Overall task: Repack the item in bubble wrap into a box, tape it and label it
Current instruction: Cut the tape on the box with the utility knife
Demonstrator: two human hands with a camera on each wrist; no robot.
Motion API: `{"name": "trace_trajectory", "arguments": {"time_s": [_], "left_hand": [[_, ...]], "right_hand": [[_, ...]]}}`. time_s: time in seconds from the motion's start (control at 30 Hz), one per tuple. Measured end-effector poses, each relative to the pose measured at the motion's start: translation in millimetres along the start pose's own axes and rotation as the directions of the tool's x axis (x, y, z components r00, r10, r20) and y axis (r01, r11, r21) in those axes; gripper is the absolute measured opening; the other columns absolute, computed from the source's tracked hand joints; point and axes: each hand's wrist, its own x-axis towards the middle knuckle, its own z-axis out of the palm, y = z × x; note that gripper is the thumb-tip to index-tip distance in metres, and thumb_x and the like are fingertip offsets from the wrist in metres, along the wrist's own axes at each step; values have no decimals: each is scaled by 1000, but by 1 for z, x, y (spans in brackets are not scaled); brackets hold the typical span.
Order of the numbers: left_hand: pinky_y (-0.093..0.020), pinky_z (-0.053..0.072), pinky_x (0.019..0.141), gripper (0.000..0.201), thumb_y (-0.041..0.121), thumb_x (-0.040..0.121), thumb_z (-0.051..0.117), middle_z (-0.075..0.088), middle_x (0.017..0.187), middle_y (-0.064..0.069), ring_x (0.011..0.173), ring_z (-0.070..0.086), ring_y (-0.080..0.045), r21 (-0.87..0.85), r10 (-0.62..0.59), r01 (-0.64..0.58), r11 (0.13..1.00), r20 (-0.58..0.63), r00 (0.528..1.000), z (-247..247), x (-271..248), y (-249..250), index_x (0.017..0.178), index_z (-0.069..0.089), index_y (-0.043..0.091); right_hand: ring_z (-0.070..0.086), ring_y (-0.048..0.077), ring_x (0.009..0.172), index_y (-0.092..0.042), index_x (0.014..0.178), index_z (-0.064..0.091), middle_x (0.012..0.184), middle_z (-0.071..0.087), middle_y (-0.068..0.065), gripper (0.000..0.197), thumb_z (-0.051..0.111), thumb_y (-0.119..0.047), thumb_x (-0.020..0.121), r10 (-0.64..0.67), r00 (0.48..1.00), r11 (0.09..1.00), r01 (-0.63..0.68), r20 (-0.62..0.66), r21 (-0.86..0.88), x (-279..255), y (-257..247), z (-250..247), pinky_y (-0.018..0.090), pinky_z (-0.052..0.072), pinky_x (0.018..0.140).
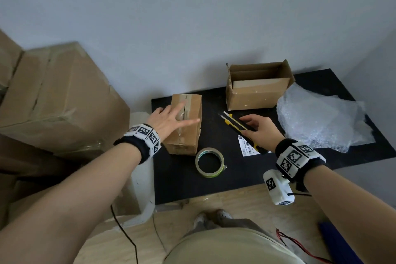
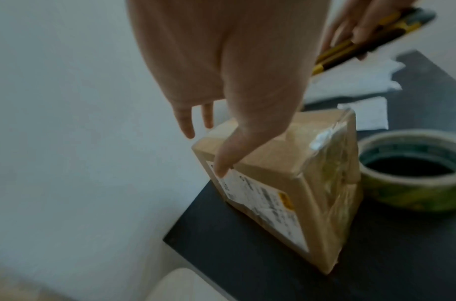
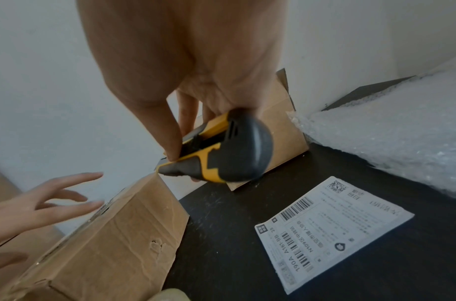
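A sealed, taped cardboard box stands at the left of the black table. My left hand is spread over its top, fingers straight; in the left wrist view the thumb reaches the box at its old label. My right hand grips a yellow and black utility knife just right of the box, its tip pointing away; the knife fills the right wrist view. An open empty box stands at the back. Bubble wrap lies at the right. A tape roll and a shipping label lie near the front.
Large cardboard cartons are stacked left of the table. A grey wall runs close behind it. A white object stands at the table's left edge. Cables trail over the wooden floor by my feet.
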Motion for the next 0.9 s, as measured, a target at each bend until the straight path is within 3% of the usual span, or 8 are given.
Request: {"name": "trace_trajectory", "arguments": {"time_s": [0.1, 0.27, 0.33, 0.43, 0.53, 0.63, 0.77, 0.9], "left_hand": [[-49, 26, 112, 115, -1, 76, 66, -19, 154, -12, 139, 17, -30, 175, 152, -157, 972, 43, 987, 0, 13, -3, 140, -11, 55], [-48, 23, 114, 103, 4, 73, 71, -16, 155, -9, 143, 5, -31, 133, 175, -188, 973, 108, 979, -8, 27, 1, 143, 11, 49], [-47, 24, 113, 106, 1, 68, 74, -13, 155, -8, 143, 3, -31, 81, 148, -160, 984, 145, 978, -13, 32, 3, 143, 14, 46], [-47, 27, 110, 109, 11, 58, 84, -10, 156, -5, 143, 4, -30, -45, 78, -71, 996, 182, 980, -17, 40, 6, 142, 20, 40], [-49, 29, 111, 112, 29, 52, 89, 6, 156, -1, 141, 9, -26, -129, 57, -28, 991, 223, 973, -20, 50, 9, 142, 21, 33], [-43, 30, 109, 110, 46, 52, 85, 28, 144, 1, 134, 21, -22, -181, 27, 10, 983, 202, 979, -20, 55, 14, 141, 22, 27], [-44, 29, 108, 111, 67, 53, 75, 33, 139, -3, 130, 27, -24, -233, -31, 69, 970, 162, 986, -11, 57, 21, 141, 21, 27], [-47, 26, 110, 111, 82, 55, 60, 38, 137, -9, 126, 37, -28, -280, -147, 177, 944, 123, 981, -7, 60, 33, 141, 24, 23]], "right_hand": [[62, 14, 97, -24, 126, 54, 110, 64, 1, 43, 66, -15, 85, 29, 1000, 1000, -29, 3, -3, -4, 3, -1, 30, 52, 84], [58, 10, 97, -22, 126, 55, 107, 61, -3, 44, 65, -10, 85, 68, 997, 996, -69, 25, 55, -10, 4, -4, 26, 48, 82], [59, 8, 92, -22, 125, 56, 105, 62, -2, 44, 65, -8, 85, 68, 998, 994, -69, 18, 87, -11, 4, -5, 21, 47, 75], [58, 3, 87, -21, 124, 57, 98, 61, -6, 43, 64, -6, 84, 66, 998, 992, -67, 9, 107, -12, 3, -7, 16, 46, 67], [60, 6, 90, -22, 123, 58, 96, 61, -8, 43, 65, -6, 83, 77, 997, 989, -74, -15, 124, -13, 5, -9, 26, 52, 79], [61, 11, 95, -21, 125, 58, 102, 64, -1, 45, 66, -6, 83, 86, 996, 987, -82, -19, 138, -12, 8, -10, 28, 52, 81], [61, 12, 93, -17, 127, 55, 102, 62, -1, 48, 66, -5, 83, 104, 994, 985, -98, -31, 144, -9, 11, -13, 29, 53, 84], [60, 12, 91, -18, 128, 53, 104, 61, 0, 47, 66, -7, 84, 126, 992, 983, -121, -31, 136, -5, 12, -15, 20, 48, 73]]}}
